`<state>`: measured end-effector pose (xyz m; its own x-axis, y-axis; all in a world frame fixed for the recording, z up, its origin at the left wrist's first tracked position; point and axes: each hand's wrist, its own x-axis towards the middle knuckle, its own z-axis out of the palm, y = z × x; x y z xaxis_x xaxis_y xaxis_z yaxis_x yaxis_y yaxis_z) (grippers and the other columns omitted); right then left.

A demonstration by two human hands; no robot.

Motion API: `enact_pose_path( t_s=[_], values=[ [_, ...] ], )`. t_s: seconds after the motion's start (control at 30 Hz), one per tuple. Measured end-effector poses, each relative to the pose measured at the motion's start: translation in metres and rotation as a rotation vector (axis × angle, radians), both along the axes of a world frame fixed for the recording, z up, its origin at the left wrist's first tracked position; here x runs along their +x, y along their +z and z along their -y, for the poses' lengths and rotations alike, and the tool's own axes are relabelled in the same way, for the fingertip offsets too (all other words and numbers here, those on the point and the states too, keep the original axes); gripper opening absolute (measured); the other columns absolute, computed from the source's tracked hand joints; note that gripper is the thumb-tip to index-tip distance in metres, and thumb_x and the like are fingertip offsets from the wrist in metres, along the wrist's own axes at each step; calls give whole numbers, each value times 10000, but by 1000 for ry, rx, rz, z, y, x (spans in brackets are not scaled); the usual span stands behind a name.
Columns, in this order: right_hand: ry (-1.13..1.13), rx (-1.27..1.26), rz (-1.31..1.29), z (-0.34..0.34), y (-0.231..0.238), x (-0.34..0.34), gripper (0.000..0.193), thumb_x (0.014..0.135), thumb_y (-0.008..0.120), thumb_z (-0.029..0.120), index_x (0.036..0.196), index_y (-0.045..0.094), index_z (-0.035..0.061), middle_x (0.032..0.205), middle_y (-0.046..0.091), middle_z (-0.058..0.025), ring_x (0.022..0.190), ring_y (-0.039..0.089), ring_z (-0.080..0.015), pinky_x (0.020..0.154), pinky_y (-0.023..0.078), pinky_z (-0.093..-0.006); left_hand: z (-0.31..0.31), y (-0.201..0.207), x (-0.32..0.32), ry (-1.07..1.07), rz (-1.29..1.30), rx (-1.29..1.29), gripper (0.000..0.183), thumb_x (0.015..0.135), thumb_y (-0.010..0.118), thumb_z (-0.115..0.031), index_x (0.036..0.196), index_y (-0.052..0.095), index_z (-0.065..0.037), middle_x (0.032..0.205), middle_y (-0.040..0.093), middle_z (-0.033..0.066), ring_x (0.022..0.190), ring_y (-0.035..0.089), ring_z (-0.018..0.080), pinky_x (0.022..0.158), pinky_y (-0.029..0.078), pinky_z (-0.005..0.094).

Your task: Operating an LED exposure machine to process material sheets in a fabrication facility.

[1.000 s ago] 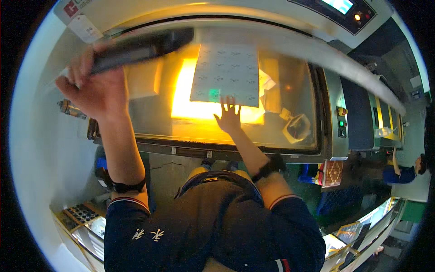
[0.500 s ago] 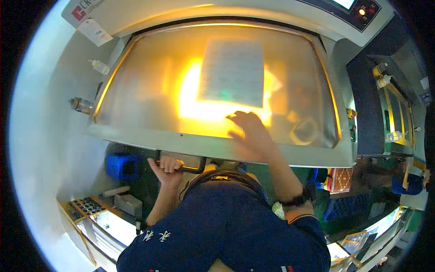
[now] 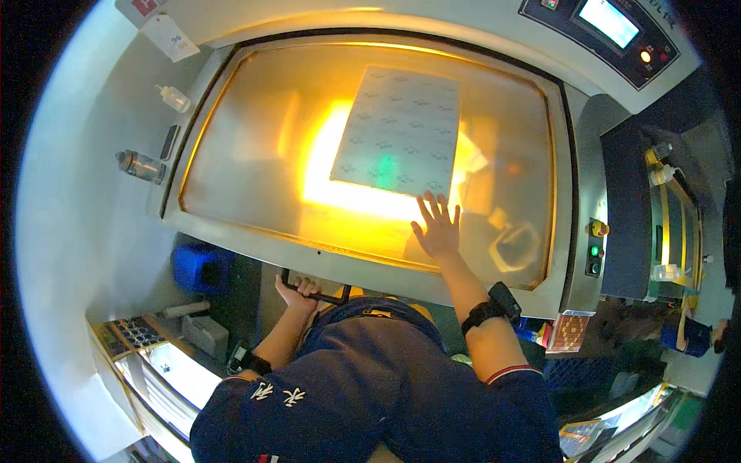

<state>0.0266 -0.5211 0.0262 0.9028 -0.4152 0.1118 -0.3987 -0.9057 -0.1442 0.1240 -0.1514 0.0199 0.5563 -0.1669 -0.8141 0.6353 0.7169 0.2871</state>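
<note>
My left hand (image 3: 299, 292) is closed around a black bar handle (image 3: 330, 298) below the front edge of a wide machine bed. My right hand (image 3: 439, 231) reaches over the bed with its fingers spread. Its fingertips are at the lower edge of a pale sheet (image 3: 401, 127) with rows of small printed marks; whether they press on it I cannot tell. That sheet lies slightly tilted on the glossy bed surface (image 3: 239, 147), which glows yellow around it. A metal frame (image 3: 370, 261) borders the bed.
A control panel with a lit screen (image 3: 609, 21) is at the top right. Buttons (image 3: 594, 251) line the bed's right side. At the left are a clear bottle (image 3: 141, 166), a squeeze bottle (image 3: 174, 99) and a hanging tag (image 3: 170, 38). A blue stool (image 3: 199, 267) stands below.
My right hand has moved slightly right and spread its fingers near the sheet's lower edge. My left hand stays on the handle. The whole view has turned and shifted a little.
</note>
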Motion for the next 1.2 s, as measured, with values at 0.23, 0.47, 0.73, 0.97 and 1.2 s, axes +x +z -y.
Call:
enact_pose_path(
  t_s=[0.23,0.47,0.73,0.97,1.2],
  values=[
    [23,51,94,4,-5,-10,569,920,554,403,1438,435,200,1518,373,-36,1398,338,-276,1161,180,-560,2,12,-1,-131,72,106,621,864,407,-728,672,442,-138,546,365,31,490,380,197,565,398,365],
    [761,1428,40,-102,16,-94,349,936,597,217,1241,603,47,1240,633,-136,1142,591,-275,991,447,-393,-108,-16,-31,-1185,438,912,477,917,525,-526,1096,636,-98,1001,699,127,916,667,282,793,519,392],
    [87,654,-70,-178,-148,-67,365,927,566,242,1228,599,38,1247,613,-170,1164,557,-357,1004,426,-437,-241,-32,-119,-1523,318,951,423,933,620,-357,1210,622,-37,1188,659,120,1086,622,242,917,478,329],
    [-251,532,-115,-182,-192,-27,399,945,514,265,1264,569,31,1300,576,-179,1225,502,-367,1041,391,-440,-315,-39,-93,-1712,456,889,379,947,587,-285,1222,611,-24,1201,655,140,1119,620,250,942,475,343],
    [-429,334,213,-219,-251,-21,393,965,455,288,1218,590,19,1270,584,-197,1181,521,-392,1002,409,-457,-334,-49,-23,-1655,521,972,424,917,616,-312,1224,607,-20,1185,660,146,1107,626,270,924,487,360]
  ],
)
